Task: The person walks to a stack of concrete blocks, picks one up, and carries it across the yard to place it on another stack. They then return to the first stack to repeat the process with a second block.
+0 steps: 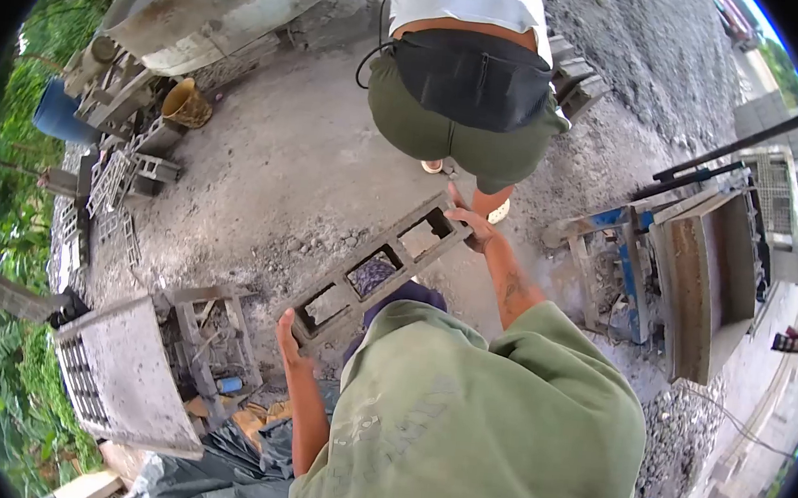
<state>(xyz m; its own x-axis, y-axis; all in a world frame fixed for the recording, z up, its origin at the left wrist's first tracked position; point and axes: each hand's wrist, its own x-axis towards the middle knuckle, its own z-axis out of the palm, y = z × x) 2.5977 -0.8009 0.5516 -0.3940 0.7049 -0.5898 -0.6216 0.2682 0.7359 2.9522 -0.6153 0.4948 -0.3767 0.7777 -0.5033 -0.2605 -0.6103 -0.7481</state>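
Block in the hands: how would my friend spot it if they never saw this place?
Find the big green shirt at the bottom. Just above it, the left hand and right hand hold the ends of one long grey block with three holes in a row. Unlike the blocks at upper left, this one is between two hands.

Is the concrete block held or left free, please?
Held: the left hand grips one end of the concrete block, the right hand grips the other.

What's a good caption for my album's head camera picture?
Left hand and right hand hold a hollow concrete block by its ends.
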